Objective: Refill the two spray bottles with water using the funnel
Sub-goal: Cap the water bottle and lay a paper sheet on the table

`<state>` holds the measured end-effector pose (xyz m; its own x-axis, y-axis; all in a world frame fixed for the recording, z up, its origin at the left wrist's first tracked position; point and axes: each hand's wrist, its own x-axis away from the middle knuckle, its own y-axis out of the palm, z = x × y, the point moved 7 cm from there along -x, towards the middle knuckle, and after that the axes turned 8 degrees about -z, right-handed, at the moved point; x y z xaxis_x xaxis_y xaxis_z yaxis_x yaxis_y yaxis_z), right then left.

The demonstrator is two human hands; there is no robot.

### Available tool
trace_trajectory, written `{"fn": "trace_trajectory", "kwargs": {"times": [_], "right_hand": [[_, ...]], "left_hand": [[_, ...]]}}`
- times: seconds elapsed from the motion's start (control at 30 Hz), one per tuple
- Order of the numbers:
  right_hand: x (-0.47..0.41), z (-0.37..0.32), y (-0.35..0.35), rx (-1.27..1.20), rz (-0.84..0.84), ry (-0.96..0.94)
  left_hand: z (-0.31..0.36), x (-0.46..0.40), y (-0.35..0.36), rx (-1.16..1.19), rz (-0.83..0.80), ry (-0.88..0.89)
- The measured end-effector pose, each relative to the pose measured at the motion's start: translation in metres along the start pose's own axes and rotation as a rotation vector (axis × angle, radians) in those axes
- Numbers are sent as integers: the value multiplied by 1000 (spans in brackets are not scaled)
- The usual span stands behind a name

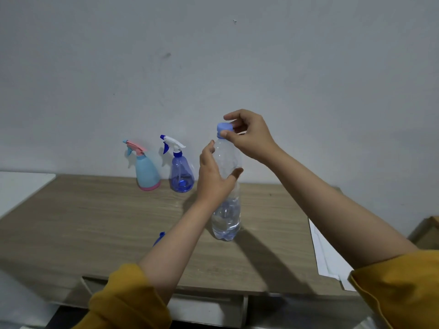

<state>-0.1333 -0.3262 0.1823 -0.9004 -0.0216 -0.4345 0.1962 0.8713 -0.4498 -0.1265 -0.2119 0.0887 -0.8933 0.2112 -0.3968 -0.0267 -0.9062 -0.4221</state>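
Clear water bottle point(226, 210): upright on wooden tabletop point(95, 222), part full. Left hand point(213, 172) grips its body; right hand point(247, 134) pinches the blue cap point(224, 129).
Pale blue spray bottle point(146, 168), pink trigger, and clear blue spray bottle point(181, 172): side by side at the wall, behind the left hand.
Small blue item point(160, 237): mostly hidden by the left forearm.
White paper point(327, 255): right edge.

Clear plastic water bottle point(226, 210) with blue cap point(224, 129) upright, partly full; pale-blue pink-based spray bottle point(146, 172) beside translucent blue white-triggered spray bottle point(181, 173), both upright; blue funnel point(159, 237) mostly hidden.
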Motion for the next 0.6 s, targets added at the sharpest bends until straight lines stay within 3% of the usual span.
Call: {"fn": "trace_trajectory", "kwargs": {"times": [0.4,0.6], "right_hand": [[-23,-31,1,440,-575,-69],[-28,-37,2,616,-644,-26]], "left_hand": [[2,2,-1,-5,-42,12],[3,3,-2,-2,-49,10]]}}
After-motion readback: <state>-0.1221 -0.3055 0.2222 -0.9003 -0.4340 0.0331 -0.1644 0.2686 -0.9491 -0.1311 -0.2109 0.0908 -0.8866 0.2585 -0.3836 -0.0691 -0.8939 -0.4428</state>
